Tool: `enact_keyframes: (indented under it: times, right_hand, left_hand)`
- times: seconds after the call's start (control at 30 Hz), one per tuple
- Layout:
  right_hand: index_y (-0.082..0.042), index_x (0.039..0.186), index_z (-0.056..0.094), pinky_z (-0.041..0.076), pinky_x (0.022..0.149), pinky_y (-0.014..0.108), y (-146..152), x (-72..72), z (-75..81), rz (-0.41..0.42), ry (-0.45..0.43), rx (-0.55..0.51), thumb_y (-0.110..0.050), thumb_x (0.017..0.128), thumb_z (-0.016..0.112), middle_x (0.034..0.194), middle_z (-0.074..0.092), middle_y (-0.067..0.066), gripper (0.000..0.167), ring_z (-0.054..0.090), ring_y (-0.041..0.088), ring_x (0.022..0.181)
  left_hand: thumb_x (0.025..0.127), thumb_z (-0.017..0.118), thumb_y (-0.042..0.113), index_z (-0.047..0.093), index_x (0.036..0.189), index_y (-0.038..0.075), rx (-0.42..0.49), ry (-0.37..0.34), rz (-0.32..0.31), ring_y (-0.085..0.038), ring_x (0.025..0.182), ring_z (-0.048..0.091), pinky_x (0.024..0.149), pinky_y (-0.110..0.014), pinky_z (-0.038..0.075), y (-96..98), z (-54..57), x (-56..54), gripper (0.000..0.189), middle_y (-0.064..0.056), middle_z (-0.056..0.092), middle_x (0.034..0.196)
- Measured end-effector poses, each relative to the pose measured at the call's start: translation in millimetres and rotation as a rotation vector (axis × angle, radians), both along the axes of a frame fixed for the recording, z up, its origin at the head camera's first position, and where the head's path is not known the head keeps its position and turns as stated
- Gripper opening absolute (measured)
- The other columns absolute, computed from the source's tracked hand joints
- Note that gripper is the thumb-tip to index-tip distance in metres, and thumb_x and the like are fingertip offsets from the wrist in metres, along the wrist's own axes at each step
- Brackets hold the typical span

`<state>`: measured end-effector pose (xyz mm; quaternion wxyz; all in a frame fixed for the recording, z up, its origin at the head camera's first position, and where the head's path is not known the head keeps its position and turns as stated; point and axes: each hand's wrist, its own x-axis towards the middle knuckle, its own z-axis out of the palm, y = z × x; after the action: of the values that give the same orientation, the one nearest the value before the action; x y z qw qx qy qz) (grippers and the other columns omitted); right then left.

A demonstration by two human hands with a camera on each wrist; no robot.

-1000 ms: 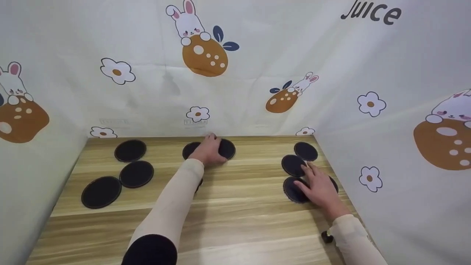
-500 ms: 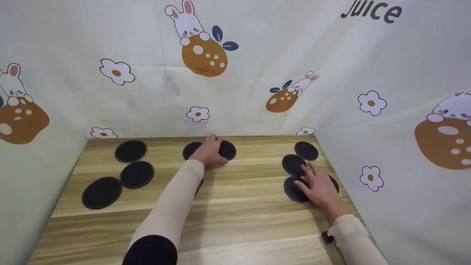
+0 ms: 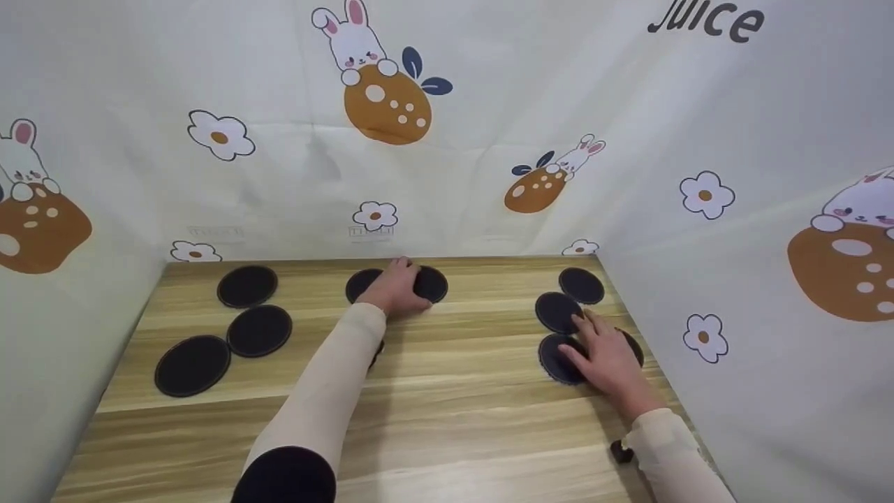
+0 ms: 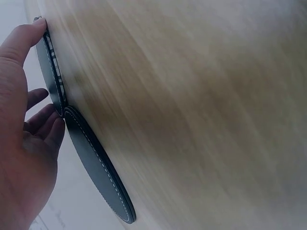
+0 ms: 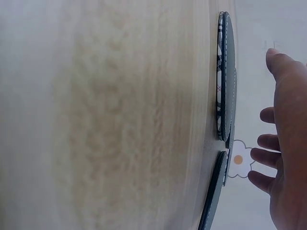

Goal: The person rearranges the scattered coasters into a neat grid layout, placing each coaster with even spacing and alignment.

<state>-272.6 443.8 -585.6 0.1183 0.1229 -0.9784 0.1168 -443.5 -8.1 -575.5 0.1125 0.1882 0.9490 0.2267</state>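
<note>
My left hand point(image 3: 399, 288) is at the back middle of the wooden table, over two black round coasters with stitched rims. Its thumb and fingers grip the right coaster point(image 3: 433, 285) across its edges; the hand partly hides the left coaster point(image 3: 362, 285). The left wrist view shows the thumb at one edge of the gripped coaster point(image 4: 45, 67), beside a second coaster point(image 4: 98, 165) that touches it. At the right, my right hand point(image 3: 609, 356) hovers with loose fingers over a group of coasters point(image 3: 557, 313), covering parts of some. The right wrist view shows its fingers apart from a coaster point(image 5: 229, 76).
Three more black coasters point(image 3: 260, 330) lie at the left of the wooden table point(image 3: 454, 391). A pale cloth point(image 3: 461, 181) printed with rabbits and flowers rises at the back and both sides. A small dark object point(image 3: 620, 450) sits at my right sleeve.
</note>
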Motion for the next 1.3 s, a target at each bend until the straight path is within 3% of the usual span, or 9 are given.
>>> enact_keyframes:
  times: [0.23,0.5,0.77,1.0,1.3]
  right_hand:
    - [-0.002,0.160,0.056,0.042,0.117,0.071,-1,-0.4,0.4,-0.003,0.000,0.010,-0.056,0.104,0.071,0.163,0.049,0.031,0.078,0.054,0.056,0.141]
    - [-0.003,0.160,0.056,0.042,0.117,0.071,-5,-2.7,-0.3,0.000,-0.016,0.007,-0.059,0.104,0.070,0.164,0.049,0.029,0.080,0.055,0.056,0.141]
    - [-0.004,0.161,0.055,0.041,0.117,0.072,-5,-3.7,-0.8,0.000,-0.034,-0.007,-0.060,0.105,0.068,0.166,0.046,0.029,0.080,0.054,0.057,0.142]
    - [-0.004,0.161,0.056,0.042,0.116,0.073,-9,-7.2,4.1,0.018,-0.020,-0.009,-0.059,0.106,0.068,0.167,0.045,0.030,0.079,0.054,0.059,0.141]
    - [-0.005,0.160,0.057,0.042,0.116,0.073,-16,-7.4,4.7,0.034,-0.021,-0.020,-0.059,0.106,0.068,0.167,0.045,0.029,0.078,0.052,0.058,0.143]
  left_hand:
    - [0.093,0.083,0.054,0.046,0.168,0.007,-0.025,0.002,-0.008,-0.036,0.161,0.034,0.127,-0.052,0.037,-1.2,-1.7,-1.5,0.096,-0.018,0.033,0.175]
    - [0.093,0.085,0.052,0.048,0.166,0.009,0.014,-0.004,0.000,-0.034,0.158,0.038,0.126,-0.053,0.039,-9.7,7.2,7.7,0.092,-0.015,0.036,0.173]
    - [0.093,0.090,0.043,0.059,0.155,0.002,0.061,0.112,-0.068,-0.033,0.142,0.050,0.121,-0.050,0.044,-34.9,22.9,16.1,0.081,-0.016,0.052,0.153]
    - [0.094,0.088,0.040,0.058,0.156,0.001,0.101,0.146,-0.075,-0.036,0.147,0.047,0.123,-0.052,0.043,-63.9,28.0,35.2,0.079,-0.019,0.049,0.159]
    - [0.094,0.088,0.039,0.059,0.155,0.003,0.120,0.159,-0.050,-0.040,0.148,0.048,0.123,-0.055,0.042,-87.6,23.4,61.9,0.077,-0.019,0.046,0.162]
